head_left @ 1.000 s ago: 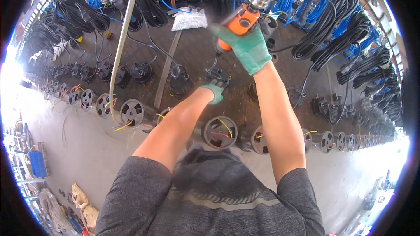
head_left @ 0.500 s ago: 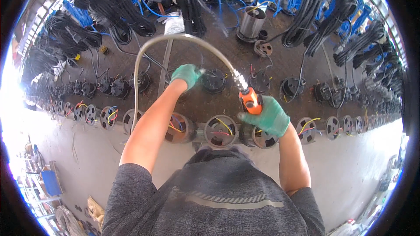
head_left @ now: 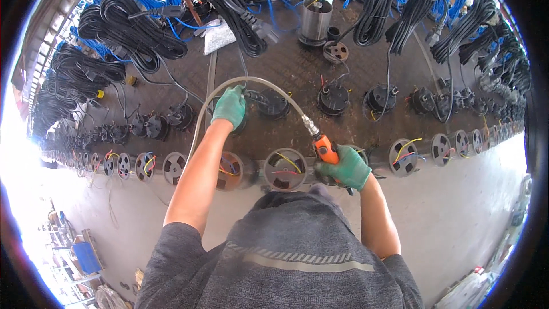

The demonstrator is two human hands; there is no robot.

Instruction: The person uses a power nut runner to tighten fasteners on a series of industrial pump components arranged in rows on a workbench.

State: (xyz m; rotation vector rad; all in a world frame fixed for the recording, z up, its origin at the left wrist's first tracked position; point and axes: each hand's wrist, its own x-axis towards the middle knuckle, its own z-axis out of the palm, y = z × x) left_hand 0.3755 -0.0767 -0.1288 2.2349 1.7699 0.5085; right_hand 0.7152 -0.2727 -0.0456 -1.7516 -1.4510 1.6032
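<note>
My right hand (head_left: pixel 349 167), in a green glove, is wrapped round an orange handheld air tool (head_left: pixel 325 150) with a metal coupling and a clear, arching hose (head_left: pixel 251 80). My left hand (head_left: pixel 230 107), also gloved in green, is closed over the bench behind the hose; a dark piece (head_left: pixel 255 97) sticks out beside its fingers, and what it grips is mostly hidden. A black round motor part (head_left: pixel 274 105) lies just right of that hand. Between my arms at the bench edge stands a round grey housing (head_left: pixel 285 169) with yellow and red wires.
A row of similar housings, such as one with coloured wires (head_left: pixel 403 157), lines the near edge of the dark bench (head_left: pixel 372 74). Black cable coils (head_left: pixel 220 3) lie or hang at the back. A steel cylinder (head_left: pixel 315 21) and a white bag (head_left: pixel 218 36) stand behind.
My left hand has shifted slightly left. The right hand with the orange tool has moved a little down and left. The whole view has shifted a little.
</note>
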